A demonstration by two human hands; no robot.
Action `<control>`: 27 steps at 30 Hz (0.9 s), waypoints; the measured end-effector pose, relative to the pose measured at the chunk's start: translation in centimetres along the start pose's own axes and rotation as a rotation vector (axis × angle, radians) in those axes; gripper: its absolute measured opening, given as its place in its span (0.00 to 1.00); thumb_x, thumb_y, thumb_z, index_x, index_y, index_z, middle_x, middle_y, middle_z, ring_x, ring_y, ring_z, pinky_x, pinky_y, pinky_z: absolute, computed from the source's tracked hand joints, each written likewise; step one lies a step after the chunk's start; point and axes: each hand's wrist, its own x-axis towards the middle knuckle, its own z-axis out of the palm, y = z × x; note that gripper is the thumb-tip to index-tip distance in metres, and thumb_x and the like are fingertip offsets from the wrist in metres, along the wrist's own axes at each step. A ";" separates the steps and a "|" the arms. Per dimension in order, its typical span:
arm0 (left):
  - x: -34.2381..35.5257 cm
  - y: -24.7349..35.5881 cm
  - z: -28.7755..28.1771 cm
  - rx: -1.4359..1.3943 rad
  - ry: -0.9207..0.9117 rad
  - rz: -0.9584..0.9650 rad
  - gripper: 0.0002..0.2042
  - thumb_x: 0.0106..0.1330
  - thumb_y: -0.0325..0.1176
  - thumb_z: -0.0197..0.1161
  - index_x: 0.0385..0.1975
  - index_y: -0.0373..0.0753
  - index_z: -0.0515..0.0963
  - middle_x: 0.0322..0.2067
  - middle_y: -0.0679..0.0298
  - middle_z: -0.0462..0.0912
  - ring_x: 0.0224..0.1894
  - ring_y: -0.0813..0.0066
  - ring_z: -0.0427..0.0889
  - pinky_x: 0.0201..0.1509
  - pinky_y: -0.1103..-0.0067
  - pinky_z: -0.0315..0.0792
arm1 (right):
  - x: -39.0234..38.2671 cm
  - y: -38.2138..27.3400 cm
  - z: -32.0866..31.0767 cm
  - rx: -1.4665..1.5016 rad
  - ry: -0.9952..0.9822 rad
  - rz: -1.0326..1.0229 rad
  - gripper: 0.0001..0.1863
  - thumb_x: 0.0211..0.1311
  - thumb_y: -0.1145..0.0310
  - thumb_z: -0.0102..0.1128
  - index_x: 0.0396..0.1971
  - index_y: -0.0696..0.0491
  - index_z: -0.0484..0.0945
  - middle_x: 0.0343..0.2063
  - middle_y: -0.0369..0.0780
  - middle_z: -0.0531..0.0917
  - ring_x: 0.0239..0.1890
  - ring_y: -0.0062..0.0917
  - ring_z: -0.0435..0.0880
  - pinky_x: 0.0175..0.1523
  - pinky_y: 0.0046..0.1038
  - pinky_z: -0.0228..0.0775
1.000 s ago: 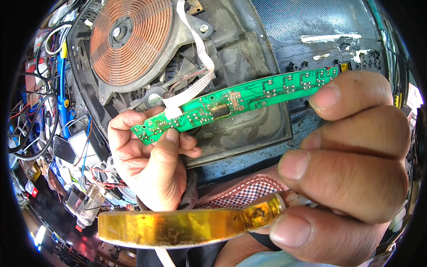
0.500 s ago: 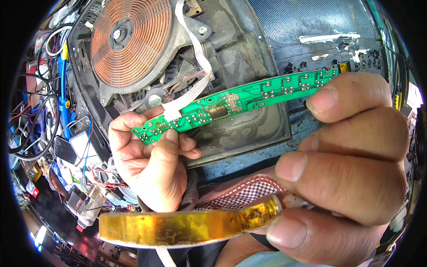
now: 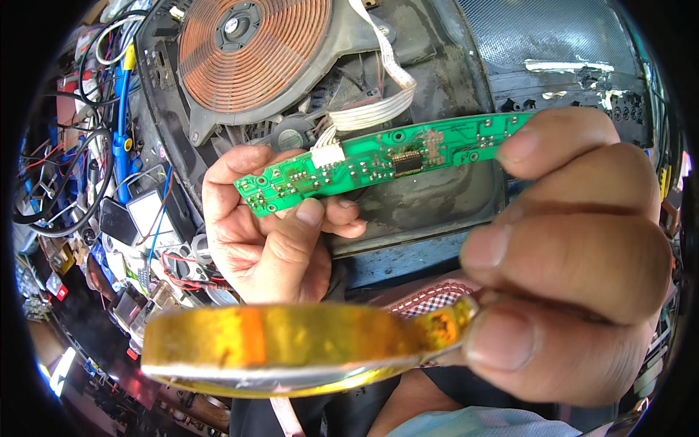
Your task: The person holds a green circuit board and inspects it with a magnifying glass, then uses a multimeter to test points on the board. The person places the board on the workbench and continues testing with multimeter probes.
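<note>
My left hand (image 3: 280,240) is closed on the left end of a long green circuit board (image 3: 364,160), thumb on its face. A white connector (image 3: 328,156) with a white ribbon cable (image 3: 382,113) is plugged in near that end, and a black chip (image 3: 405,162) sits mid-board. Close to the camera, my right hand (image 3: 575,247) pinches the neck of a gold-rimmed magnifying glass (image 3: 277,339), seen almost edge-on. Its upper finger overlaps the board's right end; whether they touch I cannot tell. The handle is hidden in the hand.
Behind the board lies an opened induction cooker with a copper coil (image 3: 284,58) and a dark casing (image 3: 451,65). A textured grey panel (image 3: 546,36) is at the upper right. Tangled cables (image 3: 95,138), a blue cord and small devices (image 3: 149,218) crowd the left side.
The view has shifted, so the coil and board appear further right. The magnifying glass has risen toward the board and looks nearer the camera. Both grips are unchanged.
</note>
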 end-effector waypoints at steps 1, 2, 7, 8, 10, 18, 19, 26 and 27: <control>0.0 0.0 0.0 -0.018 -0.022 -0.005 0.27 0.76 0.14 0.65 0.71 0.35 0.65 0.55 0.44 0.89 0.42 0.57 0.95 0.45 0.63 0.95 | -0.3 -0.2 0.1 -0.001 0.005 0.002 0.16 0.70 0.48 0.75 0.53 0.34 0.84 0.41 0.33 0.81 0.38 0.27 0.76 0.56 0.45 0.77; 0.0 -0.3 0.2 -0.020 -0.038 0.030 0.28 0.76 0.14 0.65 0.72 0.34 0.64 0.55 0.43 0.89 0.44 0.57 0.95 0.47 0.63 0.95 | -0.7 -0.3 0.2 -0.003 0.011 0.003 0.16 0.70 0.48 0.75 0.53 0.34 0.84 0.41 0.33 0.81 0.38 0.27 0.76 0.56 0.45 0.77; -0.4 -0.5 0.3 0.014 -0.031 0.068 0.27 0.76 0.12 0.63 0.72 0.33 0.64 0.56 0.42 0.88 0.41 0.58 0.95 0.45 0.64 0.95 | -1.5 -0.3 0.8 0.025 -0.003 0.012 0.16 0.70 0.48 0.74 0.53 0.34 0.84 0.41 0.33 0.81 0.38 0.27 0.76 0.56 0.45 0.77; -0.3 -0.5 0.5 -0.004 -0.021 0.064 0.27 0.76 0.12 0.63 0.72 0.33 0.64 0.56 0.42 0.88 0.41 0.58 0.95 0.45 0.64 0.95 | -1.6 -0.3 1.0 0.028 -0.008 0.012 0.16 0.70 0.48 0.74 0.53 0.34 0.84 0.41 0.33 0.81 0.38 0.27 0.76 0.56 0.45 0.77; -0.3 -0.5 0.8 -0.043 -0.002 0.055 0.27 0.76 0.12 0.63 0.72 0.32 0.64 0.56 0.41 0.88 0.41 0.58 0.96 0.45 0.64 0.95 | -1.6 -0.2 1.2 0.033 -0.018 0.010 0.16 0.70 0.48 0.74 0.53 0.34 0.84 0.41 0.33 0.81 0.38 0.27 0.76 0.56 0.45 0.77; -0.3 -0.6 0.6 -0.026 -0.030 0.079 0.26 0.76 0.12 0.62 0.71 0.31 0.65 0.56 0.42 0.88 0.41 0.58 0.96 0.46 0.64 0.95 | -2.1 0.3 1.3 0.036 -0.032 -0.002 0.16 0.70 0.49 0.74 0.53 0.34 0.85 0.41 0.32 0.81 0.38 0.27 0.76 0.56 0.45 0.77; -0.3 -0.6 0.5 -0.017 -0.029 0.079 0.26 0.76 0.13 0.62 0.71 0.31 0.65 0.55 0.42 0.88 0.41 0.58 0.96 0.46 0.64 0.95 | -2.0 0.4 1.2 0.038 -0.033 -0.003 0.16 0.70 0.49 0.74 0.53 0.34 0.85 0.41 0.32 0.81 0.38 0.27 0.76 0.56 0.45 0.77; -0.3 -0.5 0.4 0.011 -0.007 0.048 0.26 0.76 0.14 0.63 0.71 0.31 0.66 0.56 0.42 0.88 0.42 0.58 0.96 0.46 0.64 0.95 | -1.8 0.6 0.9 0.046 -0.038 -0.013 0.16 0.70 0.49 0.74 0.53 0.34 0.85 0.41 0.32 0.81 0.38 0.27 0.76 0.56 0.45 0.77; -0.2 -0.5 0.3 0.021 -0.016 0.062 0.25 0.77 0.14 0.63 0.71 0.31 0.66 0.56 0.42 0.88 0.42 0.58 0.96 0.45 0.64 0.95 | -1.8 0.7 0.9 0.048 -0.041 -0.015 0.16 0.70 0.49 0.74 0.53 0.34 0.85 0.41 0.32 0.81 0.38 0.27 0.76 0.56 0.45 0.77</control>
